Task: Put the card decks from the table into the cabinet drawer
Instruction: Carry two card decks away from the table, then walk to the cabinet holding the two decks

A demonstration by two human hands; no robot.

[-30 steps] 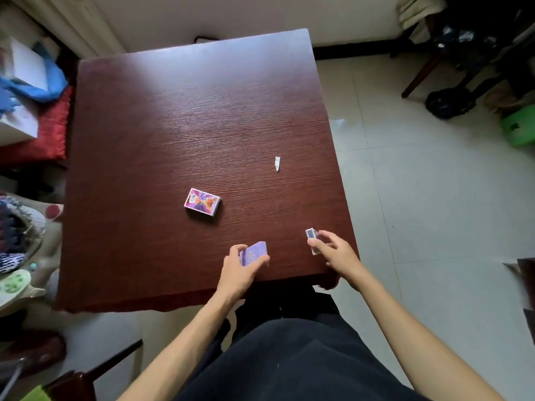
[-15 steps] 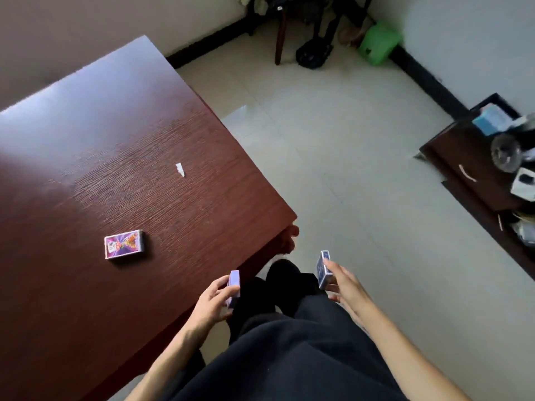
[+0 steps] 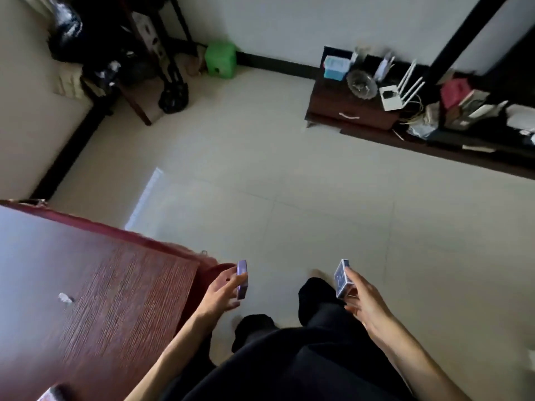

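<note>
Pale tiled floor (image 3: pixel 289 175), white walls (image 3: pixel 275 24), black skirting, green stool (image 3: pixel 220 59), dark chair (image 3: pixel 144 68) in corner

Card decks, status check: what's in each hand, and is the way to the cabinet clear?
Left hand shut on purple deck; right hand shut on blue deck. Both off the table. Cabinet drawer shut, across bare floor.

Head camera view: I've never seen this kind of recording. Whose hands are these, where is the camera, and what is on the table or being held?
There is no machine: a person wears a wide-angle camera on the head, looking down. The left hand holds a purple card deck; the right hand holds a blue card deck. Both are off the dark red table, where a small white scrap lies. Across the tiled floor stands a low cabinet whose drawer looks closed.
</note>
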